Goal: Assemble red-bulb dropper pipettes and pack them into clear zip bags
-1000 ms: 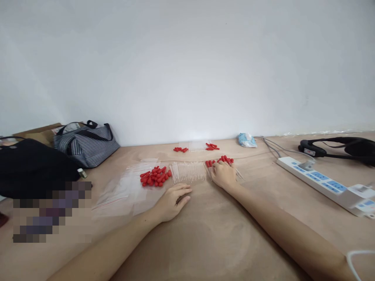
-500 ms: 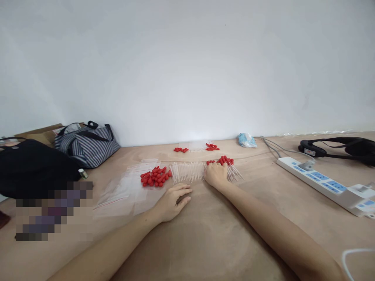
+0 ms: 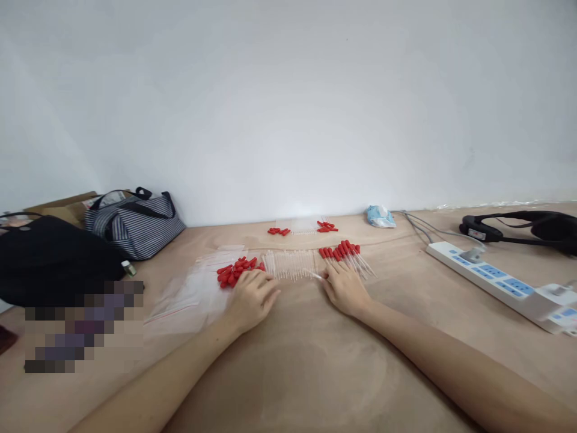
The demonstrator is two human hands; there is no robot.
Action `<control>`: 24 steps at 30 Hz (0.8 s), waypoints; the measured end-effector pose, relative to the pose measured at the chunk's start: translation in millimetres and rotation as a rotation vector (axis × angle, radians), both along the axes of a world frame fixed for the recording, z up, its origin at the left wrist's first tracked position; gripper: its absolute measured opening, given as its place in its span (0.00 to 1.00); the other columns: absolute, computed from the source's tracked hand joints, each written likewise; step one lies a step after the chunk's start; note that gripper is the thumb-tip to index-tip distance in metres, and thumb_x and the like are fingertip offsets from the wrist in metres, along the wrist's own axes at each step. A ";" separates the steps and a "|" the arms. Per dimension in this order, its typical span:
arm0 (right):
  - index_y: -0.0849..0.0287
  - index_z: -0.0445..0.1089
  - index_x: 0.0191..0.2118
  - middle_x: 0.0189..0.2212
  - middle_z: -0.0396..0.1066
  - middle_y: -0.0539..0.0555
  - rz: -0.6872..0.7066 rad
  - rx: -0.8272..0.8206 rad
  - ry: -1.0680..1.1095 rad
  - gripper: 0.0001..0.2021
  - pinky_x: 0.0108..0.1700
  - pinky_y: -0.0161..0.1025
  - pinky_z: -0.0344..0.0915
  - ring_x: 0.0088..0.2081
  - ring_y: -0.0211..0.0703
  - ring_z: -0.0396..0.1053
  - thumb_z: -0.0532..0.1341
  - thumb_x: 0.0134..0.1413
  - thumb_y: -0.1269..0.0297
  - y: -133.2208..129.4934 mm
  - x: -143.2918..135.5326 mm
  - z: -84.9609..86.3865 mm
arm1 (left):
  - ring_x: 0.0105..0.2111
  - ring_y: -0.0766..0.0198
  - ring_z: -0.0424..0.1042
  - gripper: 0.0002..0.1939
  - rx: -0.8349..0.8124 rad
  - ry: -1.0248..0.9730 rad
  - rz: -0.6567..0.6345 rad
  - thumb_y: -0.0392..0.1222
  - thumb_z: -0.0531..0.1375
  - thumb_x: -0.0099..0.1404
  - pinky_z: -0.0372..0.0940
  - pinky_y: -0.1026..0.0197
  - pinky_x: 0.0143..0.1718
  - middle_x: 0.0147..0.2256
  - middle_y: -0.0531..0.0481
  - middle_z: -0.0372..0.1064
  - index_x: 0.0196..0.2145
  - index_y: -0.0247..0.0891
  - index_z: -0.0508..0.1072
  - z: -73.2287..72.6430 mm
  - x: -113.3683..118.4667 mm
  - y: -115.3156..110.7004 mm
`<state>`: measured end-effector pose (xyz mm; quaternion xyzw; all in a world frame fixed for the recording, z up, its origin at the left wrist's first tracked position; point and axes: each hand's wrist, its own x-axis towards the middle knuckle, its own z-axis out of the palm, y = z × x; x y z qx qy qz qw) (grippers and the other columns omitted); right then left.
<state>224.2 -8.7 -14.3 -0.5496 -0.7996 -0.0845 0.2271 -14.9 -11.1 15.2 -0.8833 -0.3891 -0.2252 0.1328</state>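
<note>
My left hand lies over the near right edge of a heap of red rubber bulbs. Its thumb stands apart from the fingers, and part of the heap is hidden behind it. Between the thumb and fingers of my right hand is a thin clear dropper tube, pointing left. A row of similar clear tubes lies side by side between my hands. Just beyond my right hand, several droppers with red bulbs on their ends are fanned out.
Clear zip bags lie left of the heap. Farther back are more red bulbs and a small bag of tubes. A white power strip, a black headset and a blue-white packet are right; a striped bag stands left.
My left hand has moved left and forward onto the red bulbs. My right hand has drawn back towards me from the red-bulbed droppers, and a clear tube now shows in its fingers.
</note>
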 end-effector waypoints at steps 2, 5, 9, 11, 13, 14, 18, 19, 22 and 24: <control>0.62 0.63 0.30 0.31 0.66 0.57 0.098 -0.017 0.043 0.07 0.38 0.39 0.54 0.36 0.44 0.60 0.50 0.54 0.65 -10.5 7.3 -2.2 | 0.35 0.55 0.64 0.09 0.081 0.007 0.159 0.40 0.50 0.61 0.56 0.54 0.37 0.33 0.45 0.68 0.31 0.36 0.69 7.8 -7.9 6.8; 0.61 0.62 0.30 0.29 0.65 0.55 0.183 -0.046 0.093 0.07 0.37 0.39 0.54 0.35 0.43 0.59 0.51 0.53 0.65 -19.6 14.7 -3.0 | 0.33 0.55 0.65 0.10 0.112 0.028 0.402 0.43 0.50 0.61 0.55 0.56 0.34 0.29 0.45 0.68 0.28 0.36 0.65 17.1 -19.6 16.9; 0.60 0.63 0.29 0.29 0.64 0.55 0.257 -0.082 0.123 0.06 0.37 0.39 0.56 0.34 0.43 0.59 0.52 0.53 0.65 -21.1 16.0 -0.4 | 0.29 0.57 0.66 0.10 -0.004 0.051 0.514 0.45 0.50 0.61 0.55 0.59 0.29 0.25 0.49 0.67 0.26 0.38 0.61 19.6 -30.7 25.4; 0.60 0.63 0.29 0.29 0.64 0.54 0.284 -0.095 0.136 0.06 0.37 0.39 0.56 0.34 0.42 0.59 0.52 0.53 0.65 -20.4 14.9 0.8 | 0.27 0.58 0.67 0.09 -0.054 0.055 0.526 0.45 0.49 0.60 0.55 0.60 0.28 0.24 0.50 0.67 0.25 0.38 0.60 17.7 -32.9 27.6; 0.60 0.63 0.29 0.29 0.63 0.54 0.300 -0.100 0.150 0.05 0.37 0.38 0.57 0.34 0.42 0.59 0.53 0.52 0.66 -20.0 14.1 1.3 | 0.27 0.58 0.67 0.09 -0.068 0.063 0.538 0.43 0.49 0.60 0.54 0.60 0.27 0.23 0.50 0.67 0.24 0.39 0.59 15.8 -33.3 28.8; 0.60 0.63 0.29 0.29 0.63 0.54 0.303 -0.101 0.157 0.05 0.37 0.38 0.57 0.34 0.41 0.59 0.53 0.52 0.66 -20.0 14.0 1.4 | 0.27 0.58 0.67 0.08 -0.065 0.067 0.543 0.43 0.49 0.59 0.54 0.60 0.27 0.23 0.50 0.67 0.24 0.39 0.59 15.2 -33.1 29.1; 0.59 0.62 0.30 0.29 0.64 0.53 0.302 -0.113 0.176 0.03 0.37 0.37 0.57 0.34 0.40 0.60 0.54 0.51 0.67 -20.4 14.3 1.5 | 0.28 0.57 0.67 0.05 -0.026 0.084 0.543 0.39 0.50 0.58 0.55 0.59 0.30 0.25 0.49 0.68 0.25 0.38 0.60 18.5 -30.0 26.8; 0.59 0.62 0.30 0.29 0.64 0.52 0.302 -0.119 0.181 0.03 0.37 0.37 0.57 0.33 0.40 0.60 0.54 0.51 0.67 -20.4 14.4 1.5 | 0.28 0.57 0.67 0.05 -0.003 0.093 0.539 0.39 0.50 0.57 0.55 0.58 0.31 0.25 0.49 0.68 0.25 0.38 0.60 20.6 -28.1 24.7; 0.59 0.62 0.30 0.29 0.64 0.52 0.306 -0.137 0.198 0.02 0.37 0.37 0.58 0.34 0.40 0.60 0.54 0.51 0.67 -19.9 14.4 1.5 | 0.29 0.56 0.66 0.05 0.086 0.099 0.478 0.38 0.50 0.57 0.55 0.56 0.33 0.25 0.47 0.67 0.24 0.38 0.61 25.9 -17.6 14.0; 0.59 0.62 0.29 0.28 0.64 0.52 0.308 -0.136 0.200 0.02 0.37 0.37 0.58 0.34 0.40 0.60 0.55 0.50 0.68 -19.6 14.4 1.8 | 0.29 0.56 0.65 0.05 0.114 0.050 0.357 0.38 0.50 0.57 0.55 0.56 0.34 0.25 0.47 0.66 0.24 0.37 0.61 25.0 -6.6 4.2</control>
